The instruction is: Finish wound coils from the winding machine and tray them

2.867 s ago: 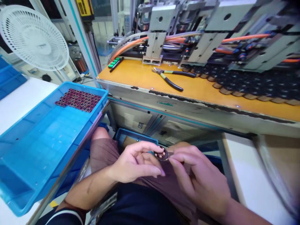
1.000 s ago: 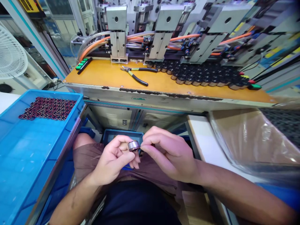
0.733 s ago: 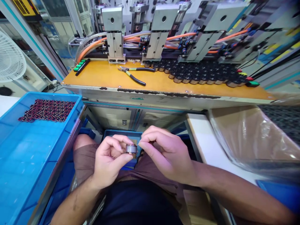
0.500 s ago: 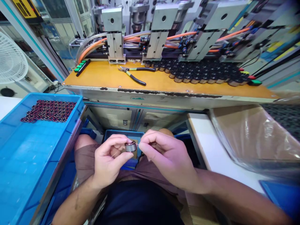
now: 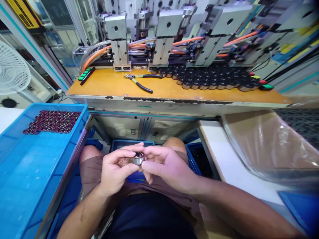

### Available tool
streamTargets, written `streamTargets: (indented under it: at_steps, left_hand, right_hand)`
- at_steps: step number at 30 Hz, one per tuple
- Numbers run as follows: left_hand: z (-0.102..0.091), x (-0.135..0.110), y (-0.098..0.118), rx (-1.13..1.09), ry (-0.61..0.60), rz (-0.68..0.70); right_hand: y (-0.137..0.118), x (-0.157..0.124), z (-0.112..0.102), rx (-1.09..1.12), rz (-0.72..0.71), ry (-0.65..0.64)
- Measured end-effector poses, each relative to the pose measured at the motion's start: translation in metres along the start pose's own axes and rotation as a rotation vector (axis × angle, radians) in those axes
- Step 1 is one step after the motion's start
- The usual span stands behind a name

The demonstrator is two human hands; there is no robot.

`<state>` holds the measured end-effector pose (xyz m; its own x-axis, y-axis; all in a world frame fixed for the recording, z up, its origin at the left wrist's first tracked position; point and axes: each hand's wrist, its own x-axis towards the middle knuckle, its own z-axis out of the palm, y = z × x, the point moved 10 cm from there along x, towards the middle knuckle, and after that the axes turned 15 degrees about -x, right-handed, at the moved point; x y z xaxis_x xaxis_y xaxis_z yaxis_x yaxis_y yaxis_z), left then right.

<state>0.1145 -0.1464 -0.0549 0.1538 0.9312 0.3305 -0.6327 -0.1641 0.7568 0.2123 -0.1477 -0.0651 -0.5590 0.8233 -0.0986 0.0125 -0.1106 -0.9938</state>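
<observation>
Between my two hands, over my lap, is a small round motor stator [image 5: 138, 158] with a silvery metal side and a dark top with copper windings. My left hand [image 5: 117, 167] pinches it from the left between thumb and fingers. A thin copper wire [image 5: 122, 161] sticks out near the left palm. From the right, my right hand [image 5: 163, 162] has its thumb and fingers closed on the stator's other side. The lower part of the stator is partly hidden by fingertips.
A blue tray [image 5: 22, 172] with many small wound parts [image 5: 53, 121] stands at left. On the orange bench [image 5: 99, 86] lie cutting pliers [image 5: 141, 81] and rows of black-topped parts [image 5: 206, 78], below machine presses [image 5: 163, 39]. A plastic-lined box [image 5: 261, 142] sits at right.
My right hand has moved left from the thin wire beside the stator onto the stator itself. The stator stays in my left fingers, tilted somewhat differently. The head view has shifted slightly.
</observation>
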Motion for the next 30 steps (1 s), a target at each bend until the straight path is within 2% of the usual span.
streamTargets:
  at_steps: [2,4,6,7,8,9,11,13,15,18,22,25,27,30]
  left_hand:
    - [-0.013,0.004,-0.009,-0.065,0.106,-0.049]
    - [-0.038,0.003,-0.019,-0.087,0.315,-0.090]
    - [-0.061,-0.006,-0.015,0.055,0.516,-0.044]
    - [-0.064,-0.010,-0.006,0.194,0.548,0.015]
    - [-0.058,-0.013,0.005,0.358,0.519,0.085]
    - [-0.045,-0.014,0.015,0.521,0.438,0.150]
    - [-0.010,-0.015,0.024,0.758,0.217,0.223]
    - [0.014,-0.015,0.026,0.854,0.083,0.234]
    - [0.024,-0.011,0.028,0.880,0.057,0.227]
    - [0.024,-0.004,0.029,0.888,0.046,0.206]
    - [0.025,-0.003,0.030,0.900,-0.026,0.215]
    - [0.031,-0.004,0.032,0.887,-0.084,0.228]
    - [0.029,-0.002,0.031,0.815,-0.066,0.187]
    - [0.017,0.000,0.023,0.601,0.022,0.041]
  right_hand:
    - [-0.007,0.001,-0.012,-0.108,-0.134,0.129]
    - [-0.027,-0.007,-0.031,-0.380,-0.377,0.382]
    - [-0.052,-0.026,-0.036,-0.767,-0.670,0.633]
    - [-0.058,-0.035,-0.033,-0.948,-0.789,0.720]
    - [-0.060,-0.040,-0.028,-1.093,-0.880,0.774]
    - [-0.058,-0.043,-0.025,-1.199,-0.947,0.798]
    - [-0.052,-0.046,-0.019,-1.324,-1.046,0.789]
    - [-0.046,-0.050,-0.013,-1.383,-1.147,0.755]
    - [-0.043,-0.055,-0.006,-1.403,-1.211,0.718]
    - [-0.048,-0.055,-0.005,-1.314,-1.147,0.662]
    - [-0.062,-0.043,-0.020,-0.940,-0.866,0.525]
    - [-0.070,-0.042,-0.023,-0.759,-0.810,0.470]
    - [-0.069,-0.041,-0.028,-0.670,-0.764,0.470]
    - [-0.062,-0.036,-0.035,-0.577,-0.668,0.489]
